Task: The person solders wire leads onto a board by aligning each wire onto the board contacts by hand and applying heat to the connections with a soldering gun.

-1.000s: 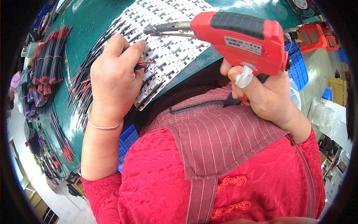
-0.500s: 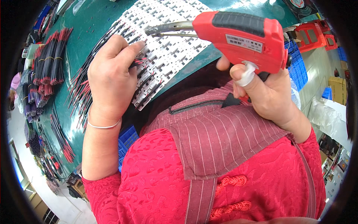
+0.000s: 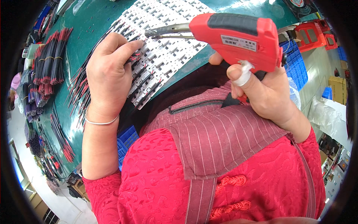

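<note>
My right hand [image 3: 270, 95] is wrapped round the handle of a red and black soldering gun [image 3: 233, 39]; white tape circles its thumb. The gun's metal tip points left over a white slotted board [image 3: 179, 22] in rows of small parts. Close to the tip, my left hand [image 3: 108, 76] is closed in a pinch over the board's left side. Short black and red wires [image 3: 135, 56] poke out by its fingers, which hide the wire ends they grip. More black and red wires [image 3: 80, 87] lie fanned along the board's left edge, partly under that hand.
Tied wire bundles [image 3: 48, 61] lie on the green tabletop [image 3: 89, 22] at the left, with a smaller loose bunch [image 3: 61, 136] nearer me. Blue crates [image 3: 296, 65] and red plastic pieces [image 3: 313, 35] stand beyond the table on the right. A cardboard box [image 3: 336, 89] sits farther right.
My left hand has shifted slightly left and up, still pinched. The soldering gun has moved a little left with my right hand, its tip staying near the same spot over the board.
</note>
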A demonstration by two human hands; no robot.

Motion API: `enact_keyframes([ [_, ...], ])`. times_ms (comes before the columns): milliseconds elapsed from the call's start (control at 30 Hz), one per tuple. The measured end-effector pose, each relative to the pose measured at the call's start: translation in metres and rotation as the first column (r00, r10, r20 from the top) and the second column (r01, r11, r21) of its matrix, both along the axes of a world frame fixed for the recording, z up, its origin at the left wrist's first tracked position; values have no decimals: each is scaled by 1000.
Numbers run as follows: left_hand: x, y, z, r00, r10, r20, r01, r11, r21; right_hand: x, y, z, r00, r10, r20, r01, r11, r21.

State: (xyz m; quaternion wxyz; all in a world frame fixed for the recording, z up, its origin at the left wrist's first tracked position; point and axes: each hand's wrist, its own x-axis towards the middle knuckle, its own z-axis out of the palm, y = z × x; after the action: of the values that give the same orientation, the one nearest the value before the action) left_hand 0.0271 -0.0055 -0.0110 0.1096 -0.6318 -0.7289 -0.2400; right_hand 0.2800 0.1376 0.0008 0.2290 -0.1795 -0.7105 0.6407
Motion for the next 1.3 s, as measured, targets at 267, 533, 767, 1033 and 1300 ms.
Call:
enact_keyframes([
  [267,3,-1,1,998,-5,-66,5,1000,1,2,2,1,998,59,20,-60,997,49],
  [533,4,0,4,991,-23,-133,20,1000,-22,3,-1,5,999,-7,-31,3,992,-123],
  [767,7,-3,22,951,-79,-299,59,995,-75,5,0,2,999,-14,-44,9,995,-104],
  [1033,22,-17,28,996,-49,-70,53,997,53,7,3,-1,998,-19,-65,15,998,-60],
  [1300,31,-6,11,997,22,76,-15,996,-89,10,5,1,1000,12,-21,-12,1000,-13],
])
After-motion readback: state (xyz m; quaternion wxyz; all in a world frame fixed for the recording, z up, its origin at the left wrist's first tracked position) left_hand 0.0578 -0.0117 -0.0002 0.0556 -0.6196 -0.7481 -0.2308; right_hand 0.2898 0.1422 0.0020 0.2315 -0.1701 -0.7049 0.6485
